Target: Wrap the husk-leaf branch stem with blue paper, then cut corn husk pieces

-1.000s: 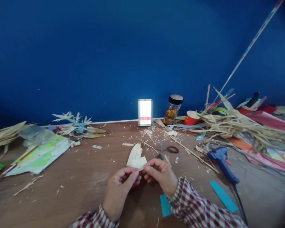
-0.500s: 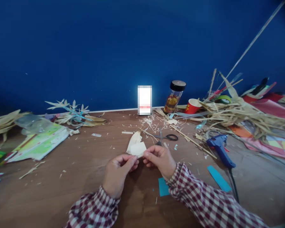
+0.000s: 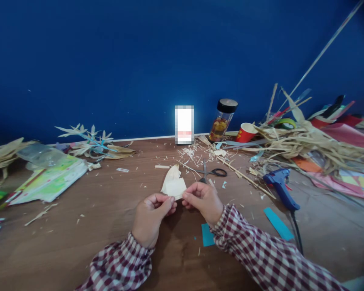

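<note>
Between both hands is a small cream corn husk piece (image 3: 175, 187), flat and roughly square. My left hand (image 3: 153, 216) pinches its lower left edge between thumb and fingers. At the lower right edge, my right hand (image 3: 202, 202) grips it the same way. A curved, pointed husk scrap (image 3: 171, 174) shows just behind the held piece; whether they are joined I cannot tell. Dark-handled scissors (image 3: 216, 172) lie beyond my right hand, one handle partly hidden by it. Under the right cuff, a blue paper piece (image 3: 207, 235) is partly covered.
A blue glue gun (image 3: 280, 188) with its cord and a blue strip (image 3: 278, 223) lie to the right. Behind stand a lidded jar (image 3: 222, 121), a red paper cup (image 3: 245, 132) and a bright screen (image 3: 184, 124). Dried husks (image 3: 309, 139) heap at right; a husk flower spray (image 3: 94, 139) lies left.
Both hands keep their pinch on the corn husk piece, which has tilted slightly to show more of its face. The whole view has shifted a little.
</note>
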Action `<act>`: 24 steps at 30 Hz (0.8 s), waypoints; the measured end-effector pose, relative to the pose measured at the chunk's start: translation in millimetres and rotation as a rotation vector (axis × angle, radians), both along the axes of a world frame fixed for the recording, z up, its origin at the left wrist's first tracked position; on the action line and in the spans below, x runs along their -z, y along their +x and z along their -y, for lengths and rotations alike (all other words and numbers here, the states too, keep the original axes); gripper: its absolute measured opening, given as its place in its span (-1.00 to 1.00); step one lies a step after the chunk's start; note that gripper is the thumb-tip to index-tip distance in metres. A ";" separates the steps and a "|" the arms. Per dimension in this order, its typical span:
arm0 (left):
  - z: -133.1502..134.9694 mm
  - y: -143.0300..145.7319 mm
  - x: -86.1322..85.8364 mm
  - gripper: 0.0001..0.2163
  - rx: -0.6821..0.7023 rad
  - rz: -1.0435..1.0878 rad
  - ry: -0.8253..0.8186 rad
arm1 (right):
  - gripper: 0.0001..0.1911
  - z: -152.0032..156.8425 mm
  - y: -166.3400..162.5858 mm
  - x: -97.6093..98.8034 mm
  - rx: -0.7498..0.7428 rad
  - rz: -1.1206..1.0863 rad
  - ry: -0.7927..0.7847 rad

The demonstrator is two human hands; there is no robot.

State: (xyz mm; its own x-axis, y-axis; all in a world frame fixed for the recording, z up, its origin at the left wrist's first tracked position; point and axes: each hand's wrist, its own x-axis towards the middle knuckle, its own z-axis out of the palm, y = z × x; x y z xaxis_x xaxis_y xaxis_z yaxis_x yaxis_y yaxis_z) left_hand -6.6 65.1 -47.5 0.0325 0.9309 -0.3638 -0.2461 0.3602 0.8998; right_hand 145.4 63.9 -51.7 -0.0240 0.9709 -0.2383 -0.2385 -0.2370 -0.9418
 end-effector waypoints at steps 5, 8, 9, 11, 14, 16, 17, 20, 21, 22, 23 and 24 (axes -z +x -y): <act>0.5 -0.4 1.1 -0.81 0.006 -0.010 0.030 | -0.75 0.6 -0.6 -1.8 0.002 0.015 -0.002; 0.5 -0.9 1.5 -0.81 0.014 -0.029 0.039 | -0.75 0.8 -1.6 -2.8 0.003 0.028 0.007; 0.5 -0.9 1.4 -0.81 0.015 -0.037 0.039 | -0.76 0.7 -1.9 -3.0 0.002 0.034 0.012; 0.5 -0.9 0.7 -0.80 0.016 -0.050 0.035 | -0.76 0.2 -2.4 -3.1 -0.001 0.048 0.023; 0.7 -0.5 -1.9 -0.78 0.016 -0.056 0.036 | -0.75 -0.7 -1.9 -3.3 -0.007 0.039 0.045; 0.5 -0.3 -4.4 -0.74 0.011 -0.037 0.037 | -0.73 -1.3 -0.9 -3.4 -0.017 0.013 0.063; 0.3 -0.2 -5.5 -0.71 0.009 -0.028 0.035 | -0.72 -1.5 -0.3 -3.3 -0.024 0.002 0.072; -1.1 -0.1 -7.3 -0.63 0.015 -0.030 0.037 | -0.72 -1.9 1.0 -3.0 -0.043 -0.001 0.086; -1.6 -0.1 -7.3 -0.62 0.018 -0.034 0.046 | -0.72 -2.0 1.1 -3.0 -0.045 0.001 0.085; -2.2 -0.1 -7.1 -0.61 0.024 -0.034 0.061 | -0.71 -2.0 1.1 -3.0 -0.047 0.003 0.082; -2.7 -0.1 -6.7 -0.60 0.031 -0.033 0.081 | -0.71 -1.9 0.9 -3.2 -0.047 0.006 0.080; -3.2 -0.1 -6.4 -0.60 0.038 -0.032 0.102 | -0.71 -1.9 0.7 -3.4 -0.045 0.010 0.079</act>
State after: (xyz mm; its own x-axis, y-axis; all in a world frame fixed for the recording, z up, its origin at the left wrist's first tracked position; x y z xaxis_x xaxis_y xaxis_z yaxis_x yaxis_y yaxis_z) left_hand -6.7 68.3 -41.2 0.0588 0.9616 -0.2682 -0.2047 0.2745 0.9395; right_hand 146.1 65.7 -48.3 -0.0663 0.9847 -0.1613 -0.2195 -0.1721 -0.9603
